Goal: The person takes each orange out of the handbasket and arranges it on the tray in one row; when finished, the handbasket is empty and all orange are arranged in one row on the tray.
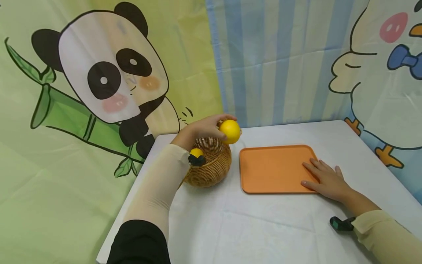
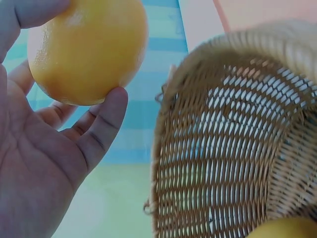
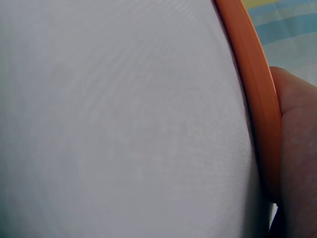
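Above the back right rim of a wicker basket (image 1: 211, 175), my left hand (image 1: 207, 127) grips an orange (image 1: 230, 131), a round, smooth, yellow-orange fruit. In the left wrist view the left hand's fingers and thumb curl about the orange (image 2: 91, 52), outside the basket's rim (image 2: 161, 148). Another yellow fruit (image 2: 285, 229) lies inside the basket, only partly visible. My right hand (image 1: 328, 180) rests with spread fingers on the right end of an orange tray (image 1: 273, 170). The right wrist view shows the tray's edge (image 3: 257, 104) beside part of that hand (image 3: 299, 148).
A white table (image 1: 250, 227) carries the basket at left and the tray to its right. Behind stands a cloth backdrop (image 1: 273, 62) with a panda and a white bird. Black wrist cameras sit near both hands, the right one (image 1: 341, 223) close to the tabletop.
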A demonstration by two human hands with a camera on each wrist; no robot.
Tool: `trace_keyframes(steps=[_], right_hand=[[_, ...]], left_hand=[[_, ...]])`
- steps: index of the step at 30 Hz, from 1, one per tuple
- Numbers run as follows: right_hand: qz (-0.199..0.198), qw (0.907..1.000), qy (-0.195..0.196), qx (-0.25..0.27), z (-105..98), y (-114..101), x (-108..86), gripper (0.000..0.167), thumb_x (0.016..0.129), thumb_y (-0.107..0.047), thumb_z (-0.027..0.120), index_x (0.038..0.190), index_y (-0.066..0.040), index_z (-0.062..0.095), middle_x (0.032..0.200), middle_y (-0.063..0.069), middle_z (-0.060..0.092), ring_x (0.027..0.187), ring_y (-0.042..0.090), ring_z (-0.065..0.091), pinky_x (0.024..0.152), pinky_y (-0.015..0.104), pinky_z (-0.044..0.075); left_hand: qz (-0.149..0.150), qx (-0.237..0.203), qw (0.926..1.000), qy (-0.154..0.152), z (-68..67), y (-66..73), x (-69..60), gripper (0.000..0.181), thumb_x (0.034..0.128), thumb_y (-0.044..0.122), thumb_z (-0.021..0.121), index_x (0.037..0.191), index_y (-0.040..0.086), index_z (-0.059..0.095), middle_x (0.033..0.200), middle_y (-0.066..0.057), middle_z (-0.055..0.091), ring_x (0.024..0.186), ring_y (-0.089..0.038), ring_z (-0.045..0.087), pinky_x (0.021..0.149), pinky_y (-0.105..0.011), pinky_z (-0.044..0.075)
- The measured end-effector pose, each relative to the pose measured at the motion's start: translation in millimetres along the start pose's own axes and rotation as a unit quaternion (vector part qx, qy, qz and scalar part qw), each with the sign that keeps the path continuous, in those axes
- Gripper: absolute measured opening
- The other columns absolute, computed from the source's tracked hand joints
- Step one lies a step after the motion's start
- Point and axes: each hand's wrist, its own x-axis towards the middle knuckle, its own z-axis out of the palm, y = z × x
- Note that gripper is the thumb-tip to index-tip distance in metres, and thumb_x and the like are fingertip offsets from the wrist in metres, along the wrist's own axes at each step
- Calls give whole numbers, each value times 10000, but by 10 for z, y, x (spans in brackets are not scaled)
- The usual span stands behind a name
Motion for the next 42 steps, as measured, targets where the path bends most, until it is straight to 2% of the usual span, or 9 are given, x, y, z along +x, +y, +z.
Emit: trace_keyframes(steps=[9,15,20,27,37,42], right_hand=[[51,10000,3,-24,-1,-11,1,952,971,-674,644,1626,-29,397,1686,335,241,1524,617,166,1112,860,-51],[49,10000,27,-48,4,-10,0,940,969,-663,655,1624,-37,406,1686,330,248,1524,613,174,1114,861,-37],[45,9999,73,-92,10,-8,1,931,968,-660,658,1623,-46,414,1686,325,257,1526,606,180,1115,863,-26],[62,9999,72,-99,11,-6,10,917,972,-635,668,1620,-37,415,1683,330,259,1529,601,179,1118,859,-22],[128,9998,-4,-130,-2,-22,8,923,979,-654,646,1625,-40,407,1690,326,246,1529,605,171,1118,858,-29],[197,9997,-97,-90,-4,-23,15,959,972,-692,630,1634,-40,392,1697,324,227,1533,609,151,1118,855,-45]], left_hand=[[122,-207,9997,1,147,93,205,786,831,130,772,1555,285,507,1471,-58,499,1184,-309,578,938,-510,561],[193,-169,9996,-126,259,157,341,771,835,121,756,1549,282,514,1448,-44,506,1153,-299,584,857,-411,556],[231,-316,9988,-278,380,194,456,772,833,79,750,1547,256,518,1442,-44,514,1174,-291,588,922,-400,559],[344,-410,9965,-642,593,248,631,790,834,89,741,1569,232,490,1476,-73,483,1183,-292,580,935,-407,545],[375,-338,9962,-703,754,321,794,778,843,123,753,1567,245,496,1505,-56,486,1188,-270,590,956,-394,536],[552,-396,9953,-690,832,313,885,772,849,108,732,1573,212,485,1485,-64,499,1177,-264,597,952,-385,540]])
